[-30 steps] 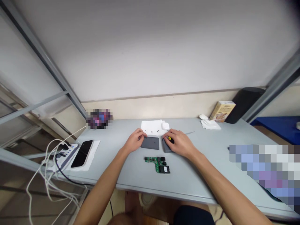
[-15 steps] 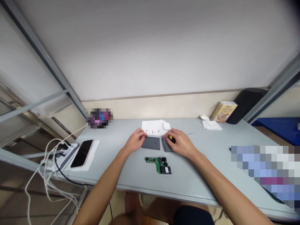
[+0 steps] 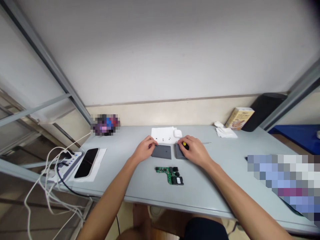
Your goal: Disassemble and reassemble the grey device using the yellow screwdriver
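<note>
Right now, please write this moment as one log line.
left hand: at gray plate; right hand: at gray case, holding yellow-black tool; nearby: green circuit board

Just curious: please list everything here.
Table: 1, pale grey, centre
Circuit board: 1, green, front middle
Flat panel: 1, dark grey, centre
Casing: 1, dark grey, right of panel
Handle: 1, yellow-black, by casing
Paper sheets: 2, white, back and left
Small bits: several, black, back sheet
Rounded case: 1, white, back middle
Phone: 1, black, left
Power strip: 1, white, left
Cables: several, mostly white, left
Tissue: count unclear, white, back right
Box: 1, yellow, back right
Tall object: 1, black, behind box
Blurred items: 2, multicoloured, back left, right
Frame bars: several, grey, sides
Blue surface: 1, blue, far right
Left hand: 1, bare, at panel
Right hand: 1, bare, over casing
</note>
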### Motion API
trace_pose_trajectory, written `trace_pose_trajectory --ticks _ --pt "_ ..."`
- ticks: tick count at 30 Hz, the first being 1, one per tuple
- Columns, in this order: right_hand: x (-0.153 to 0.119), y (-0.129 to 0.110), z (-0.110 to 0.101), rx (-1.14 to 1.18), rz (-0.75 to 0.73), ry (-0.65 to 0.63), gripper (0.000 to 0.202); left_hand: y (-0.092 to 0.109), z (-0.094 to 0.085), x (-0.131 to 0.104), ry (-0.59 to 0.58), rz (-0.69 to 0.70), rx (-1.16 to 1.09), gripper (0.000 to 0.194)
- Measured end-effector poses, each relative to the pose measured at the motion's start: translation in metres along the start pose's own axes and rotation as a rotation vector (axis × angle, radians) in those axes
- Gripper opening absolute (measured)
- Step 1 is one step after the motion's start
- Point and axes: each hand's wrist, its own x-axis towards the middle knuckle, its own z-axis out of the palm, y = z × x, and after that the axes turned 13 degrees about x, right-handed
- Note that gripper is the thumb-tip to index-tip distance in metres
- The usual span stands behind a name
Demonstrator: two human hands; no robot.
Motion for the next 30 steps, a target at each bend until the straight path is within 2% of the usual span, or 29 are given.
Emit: trace_pose_trajectory --ticks 23,30 --pt "0.0007 0.0010 -0.0015 0.011 -0.004 0.005 0.026 0.0013 -0.0006 -0.0005 0.010 0.006 -0.006 0.028" --pt "0.0010 0.0063 -0.0018 -0.062 -0.005 0.004 0.028 0.0035 -0.0026 -0.0004 -0.005 0.005 0.009 0.028"
